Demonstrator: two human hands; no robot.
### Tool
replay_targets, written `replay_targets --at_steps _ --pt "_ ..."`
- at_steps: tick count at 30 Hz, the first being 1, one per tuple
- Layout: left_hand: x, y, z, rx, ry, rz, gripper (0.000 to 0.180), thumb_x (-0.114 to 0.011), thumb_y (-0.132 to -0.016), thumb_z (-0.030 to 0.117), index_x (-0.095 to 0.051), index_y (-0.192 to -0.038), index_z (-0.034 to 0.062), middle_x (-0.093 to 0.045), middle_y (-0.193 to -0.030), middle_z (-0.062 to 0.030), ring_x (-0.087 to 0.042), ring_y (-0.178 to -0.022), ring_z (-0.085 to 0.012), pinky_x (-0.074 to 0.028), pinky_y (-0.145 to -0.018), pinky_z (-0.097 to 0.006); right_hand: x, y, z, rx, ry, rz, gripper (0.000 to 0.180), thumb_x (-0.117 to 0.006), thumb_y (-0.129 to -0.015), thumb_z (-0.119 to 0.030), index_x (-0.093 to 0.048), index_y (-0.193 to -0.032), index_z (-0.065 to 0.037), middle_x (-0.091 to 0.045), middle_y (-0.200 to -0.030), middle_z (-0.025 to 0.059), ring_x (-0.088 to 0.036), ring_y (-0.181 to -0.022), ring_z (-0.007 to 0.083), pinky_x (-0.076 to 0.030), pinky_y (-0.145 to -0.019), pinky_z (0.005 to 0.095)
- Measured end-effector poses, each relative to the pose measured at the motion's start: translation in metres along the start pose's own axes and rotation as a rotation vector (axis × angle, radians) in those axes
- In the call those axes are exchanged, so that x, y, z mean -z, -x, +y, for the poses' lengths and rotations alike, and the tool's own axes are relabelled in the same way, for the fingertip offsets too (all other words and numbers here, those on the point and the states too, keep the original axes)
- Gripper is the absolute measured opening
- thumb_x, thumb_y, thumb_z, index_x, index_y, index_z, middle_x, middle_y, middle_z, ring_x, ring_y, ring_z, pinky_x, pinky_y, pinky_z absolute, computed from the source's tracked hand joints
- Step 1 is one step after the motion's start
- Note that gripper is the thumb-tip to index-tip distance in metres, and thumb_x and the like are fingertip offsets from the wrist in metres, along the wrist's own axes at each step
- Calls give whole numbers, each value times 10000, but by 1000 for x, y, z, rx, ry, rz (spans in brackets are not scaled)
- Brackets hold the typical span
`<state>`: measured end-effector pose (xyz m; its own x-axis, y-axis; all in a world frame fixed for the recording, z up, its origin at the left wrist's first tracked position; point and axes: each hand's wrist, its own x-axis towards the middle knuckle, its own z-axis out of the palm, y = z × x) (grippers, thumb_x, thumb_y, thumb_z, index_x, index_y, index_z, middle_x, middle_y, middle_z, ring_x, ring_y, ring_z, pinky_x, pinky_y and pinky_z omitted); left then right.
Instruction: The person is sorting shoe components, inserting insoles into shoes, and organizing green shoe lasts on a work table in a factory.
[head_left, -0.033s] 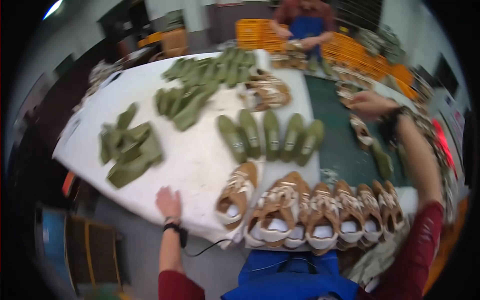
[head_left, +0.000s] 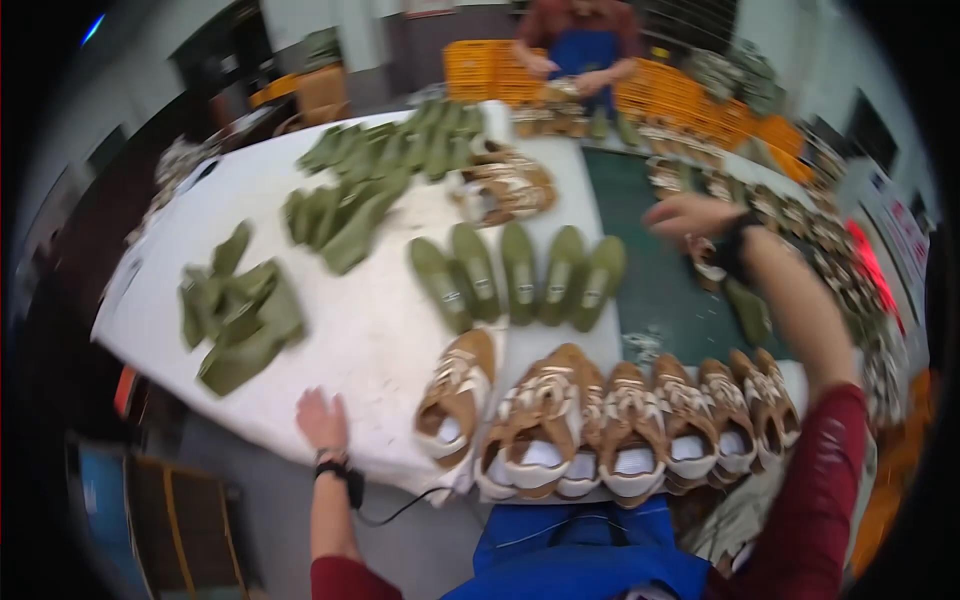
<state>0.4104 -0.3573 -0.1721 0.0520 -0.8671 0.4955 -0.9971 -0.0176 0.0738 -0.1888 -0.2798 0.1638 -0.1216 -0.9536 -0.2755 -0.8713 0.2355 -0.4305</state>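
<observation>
Item 1, left hand (head_left: 320, 418): lies flat on the near edge of the white table (head_left: 350, 340), fingers spread, holding nothing; a black band and cord sit at the wrist

Item 2, right hand (head_left: 690, 215): stretched out over the dark mat (head_left: 650, 290), well away from my body. It is blurred, so I cannot tell whether the fingers are closed on anything. Nearest to it are the sandals along the right edge (head_left: 840, 270) and one green insole (head_left: 748, 310) beside my forearm

Item 3, tan sandals (head_left: 620, 430): a row touching side by side along the near edge, just in front of my blue apron (head_left: 590, 550); neither hand is on them

Item 4, five green insoles (head_left: 520, 272): a row beyond the sandals, at the seam of table and mat

Item 5, loose green insoles: one heap at left (head_left: 235, 315), another further back (head_left: 360, 195)

Item 6, far end: another person (head_left: 580, 40) working at orange crates (head_left: 480, 70)
</observation>
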Motion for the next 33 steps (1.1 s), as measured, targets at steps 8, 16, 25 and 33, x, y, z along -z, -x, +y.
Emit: replay_targets --at_steps 8,16,25,33 --pt "34 -6 24 66 97 -219 447 -522 -829 299 -488 -1182 28 -438 -1281 -166 -370 -1198 -338 -279 -983 -447 -166 -122 35 -72 357 -55 433 -524 -802 -306 -521 -1120 -13 -611 -957 201 -590 -895 327 -460 -793 392" --pt "40 -3 26 155 66 -276 455 -498 -850 295 -455 -1222 37 -397 -1322 -127 -325 -1236 -310 -246 -1007 -434 -165 -71 137 -230 223 -30 558 -513 -714 -103 -420 -1248 -234 -561 -1095 189 -548 -1008 341 -442 -844 402" --pt "35 -7 17 150 70 -241 450 -525 -831 268 -466 -1197 13 -418 -1293 -162 -341 -1215 -333 -248 -1005 -440 -157 -94 180 -214 204 -25 540 -540 -782 -297 -368 -1277 -167 -571 -1075 205 -559 -973 353 -449 -820 413" --pt "23 2 16 77 128 -53 455 -590 -755 329 -525 -1118 63 -461 -1239 -161 -379 -1171 -337 -265 -976 -474 -150 -81 206 -314 245 24 646 -538 -752 -239 -278 -1322 -81 -551 -1081 247 -543 -1002 355 -426 -875 409"
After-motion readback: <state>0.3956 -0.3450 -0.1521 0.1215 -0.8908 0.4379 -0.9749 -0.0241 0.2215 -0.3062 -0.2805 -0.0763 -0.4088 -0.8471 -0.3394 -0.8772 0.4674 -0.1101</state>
